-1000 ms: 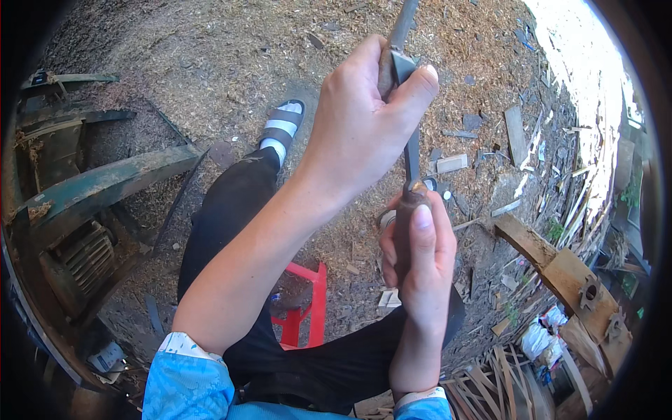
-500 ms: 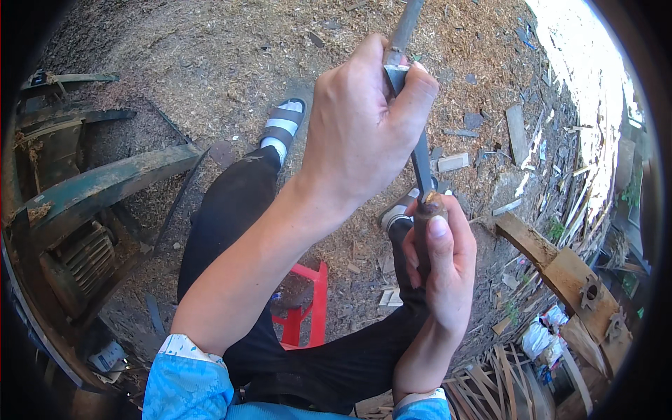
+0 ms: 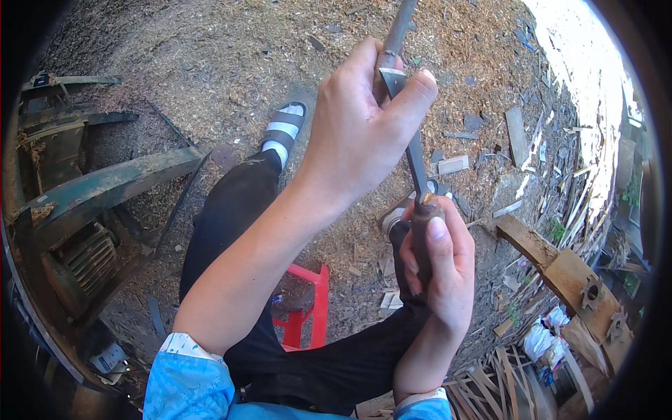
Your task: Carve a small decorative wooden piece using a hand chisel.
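My right hand (image 3: 451, 269) closes around the brown wooden handle (image 3: 422, 234) of a chisel-like tool. Its dark, narrow blade (image 3: 416, 164) slants up and away to the left, ending in a broad, pale, angled edge (image 3: 390, 73). That end lies within the grip of my left hand (image 3: 357, 133), with the thumb along its right side. The left fingers are wrapped round a slim greyish-brown rod (image 3: 399, 31), which runs out of the top of the view. My left palm hides the lower part of the rod, so I cannot tell how it meets the blade.
Below my arms stands a red plastic stool (image 3: 320, 308), between my legs. A rusty green machine frame (image 3: 119, 178) with a motor (image 3: 91, 260) is at left. To the right are a thick timber (image 3: 539, 245) with metal fittings, and thin wood strips (image 3: 497, 385). Shavings cover the ground (image 3: 210, 49).
The blade's edge end and the rod have shifted slightly left and down in the view. Both hands keep their grips.
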A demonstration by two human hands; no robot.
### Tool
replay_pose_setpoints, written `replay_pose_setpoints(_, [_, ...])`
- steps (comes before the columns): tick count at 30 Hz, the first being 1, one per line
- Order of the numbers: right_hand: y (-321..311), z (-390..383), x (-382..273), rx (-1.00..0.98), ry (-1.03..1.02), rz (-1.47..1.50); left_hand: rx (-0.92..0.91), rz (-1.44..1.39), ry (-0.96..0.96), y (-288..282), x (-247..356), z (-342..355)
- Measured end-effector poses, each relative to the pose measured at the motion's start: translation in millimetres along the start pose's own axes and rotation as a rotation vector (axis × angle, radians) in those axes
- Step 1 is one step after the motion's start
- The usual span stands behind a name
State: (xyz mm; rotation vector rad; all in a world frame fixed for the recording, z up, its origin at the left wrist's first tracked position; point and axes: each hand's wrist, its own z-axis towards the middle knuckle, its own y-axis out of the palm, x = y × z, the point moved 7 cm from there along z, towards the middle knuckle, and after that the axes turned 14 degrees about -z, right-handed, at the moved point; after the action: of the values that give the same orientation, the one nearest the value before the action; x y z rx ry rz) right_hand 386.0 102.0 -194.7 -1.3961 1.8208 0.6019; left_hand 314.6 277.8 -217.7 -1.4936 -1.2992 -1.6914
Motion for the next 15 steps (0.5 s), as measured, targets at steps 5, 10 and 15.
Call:
replay_pose_setpoints(5, [-9.0,0.7,-0.9,-0.027,0.008,-0.075,-0.002,0.160,0.068,4.2,5.9,-4.8])
replay_pose_setpoints(10, [6.5,2.4,6.4,0.046,0.021,0.050,0.040,0.265,0.157,2.3,11.7,-3.3])
replay_pose_setpoints(15, [27.5,-5.9,11.3,0.332,-0.056,-0.182,0.052,0.372,0.178,3.7,14.8,-3.9])
